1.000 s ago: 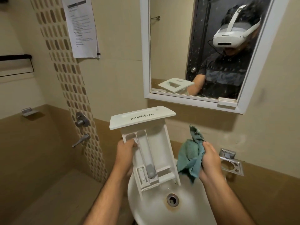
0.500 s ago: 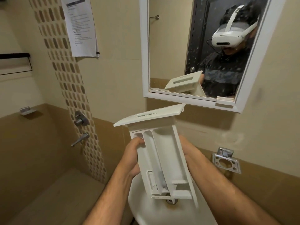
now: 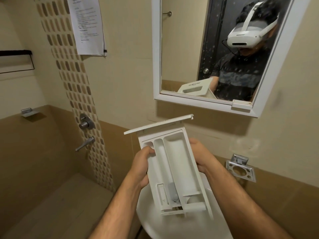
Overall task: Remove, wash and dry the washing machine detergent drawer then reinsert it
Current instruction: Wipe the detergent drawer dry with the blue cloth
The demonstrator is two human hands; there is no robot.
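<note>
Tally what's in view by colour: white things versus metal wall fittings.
White: 4 – detergent drawer, sink, mirror frame, paper notice
Metal: 4 – tap knob, tap lever, holder, soap shelf
Total: 8

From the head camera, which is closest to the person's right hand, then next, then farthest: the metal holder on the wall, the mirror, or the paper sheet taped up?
From the right hand:
1. Metal holder, on the wall just to its right.
2. Mirror, above the hand.
3. Paper sheet, high up on the far left.
</note>
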